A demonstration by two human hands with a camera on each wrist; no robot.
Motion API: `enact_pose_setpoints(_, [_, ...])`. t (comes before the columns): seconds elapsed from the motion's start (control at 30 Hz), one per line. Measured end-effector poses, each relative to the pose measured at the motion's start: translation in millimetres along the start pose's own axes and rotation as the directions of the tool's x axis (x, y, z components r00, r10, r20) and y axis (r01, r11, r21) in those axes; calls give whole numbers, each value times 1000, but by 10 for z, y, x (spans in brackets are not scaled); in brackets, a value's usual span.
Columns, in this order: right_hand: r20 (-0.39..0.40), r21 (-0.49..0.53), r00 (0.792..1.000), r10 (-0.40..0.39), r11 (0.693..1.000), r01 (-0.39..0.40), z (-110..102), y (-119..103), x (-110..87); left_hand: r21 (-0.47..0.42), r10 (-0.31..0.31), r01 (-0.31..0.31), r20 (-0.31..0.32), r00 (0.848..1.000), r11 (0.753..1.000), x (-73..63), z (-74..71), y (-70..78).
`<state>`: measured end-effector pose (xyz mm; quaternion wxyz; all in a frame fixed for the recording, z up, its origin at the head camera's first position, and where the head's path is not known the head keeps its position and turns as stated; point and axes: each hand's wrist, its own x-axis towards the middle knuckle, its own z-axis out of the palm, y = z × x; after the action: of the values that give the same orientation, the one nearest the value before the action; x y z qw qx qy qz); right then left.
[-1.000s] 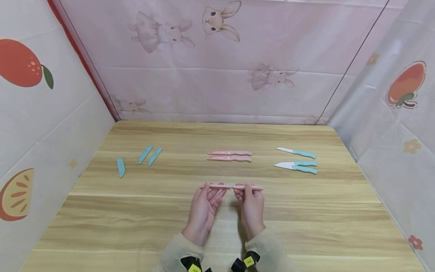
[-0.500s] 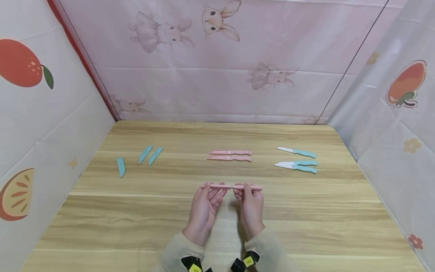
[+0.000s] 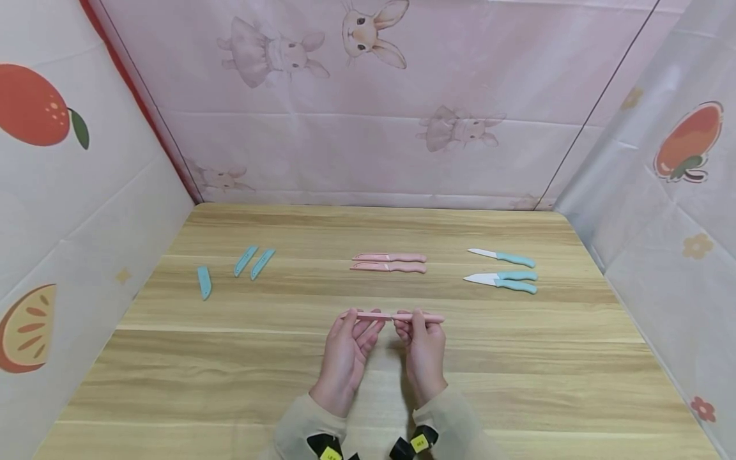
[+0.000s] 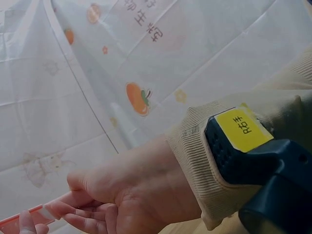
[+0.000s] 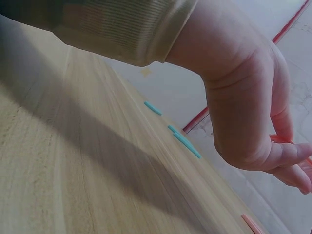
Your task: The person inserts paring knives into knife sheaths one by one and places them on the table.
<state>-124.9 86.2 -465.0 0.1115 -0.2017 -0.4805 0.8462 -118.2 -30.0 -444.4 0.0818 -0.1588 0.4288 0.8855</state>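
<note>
Both hands are raised over the near middle of the table around one pink paring knife and its sheath. My left hand (image 3: 344, 358) pinches the pink sheath (image 3: 374, 315) between thumb and fingers. The pink knife handle (image 3: 434, 318) is pinched by my right hand (image 3: 425, 358), thumb on top. Sheath and handle lie in one line, nearly level. A short pale strip of blade (image 3: 391, 317) shows between them; the rest is hidden in the sheath. In the left wrist view, the sheath (image 4: 17, 219) shows at the lower left corner, beside the curled fingers of the right hand (image 4: 141, 195).
Two sheathed pink knives (image 3: 388, 263) lie side by side beyond the hands. To the left are three blue sheaths (image 3: 246, 262). At the right lie three blue-handled knives (image 3: 514, 260) with bare white blades, two touching. Printed cloth walls border the wooden table (image 3: 230, 383).
Almost nothing differs. Both hands keep their grip on the sheath and handle, and the right hand has shifted very slightly left. The knives and sheaths on the table stay put.
</note>
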Motion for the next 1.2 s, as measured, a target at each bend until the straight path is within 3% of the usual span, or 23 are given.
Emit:
enact_pose_setpoints(0.23, [15,11,1000,19,1000,-19,-7,-17,3,28,0,0,13,1000,1000,11,-7,2])
enact_pose_setpoints(0.43, [49,112,999,16,993,-21,-51,-116,34,96,48,-50,24,999,994,76,-36,45])
enact_pose_setpoints(0.57, [13,138,1000,-16,990,14,-77,-212,76,162,72,-78,45,996,984,129,-66,112])
enact_pose_setpoints(0.67, [-18,92,1000,-16,996,18,-86,-268,122,213,116,-122,42,992,969,180,-71,165])
enact_pose_setpoints(0.77, [-44,50,999,-32,998,34,-78,-308,163,239,234,-224,-17,972,945,254,-62,214])
enact_pose_setpoints(0.87, [-56,10,998,-43,999,43,-61,-339,197,258,350,-318,-88,933,912,331,-53,246])
enact_pose_setpoints(0.93, [-59,-26,998,-35,999,34,-48,-355,220,271,390,-349,-114,914,897,362,-44,256])
enact_pose_setpoints(1.03, [-57,-57,998,-16,998,13,-30,-368,263,302,421,-369,-127,898,879,395,-33,257])
enact_pose_setpoints(1.2, [26,-95,1000,16,995,-14,-38,-378,361,346,427,-366,-120,896,864,478,-34,240])
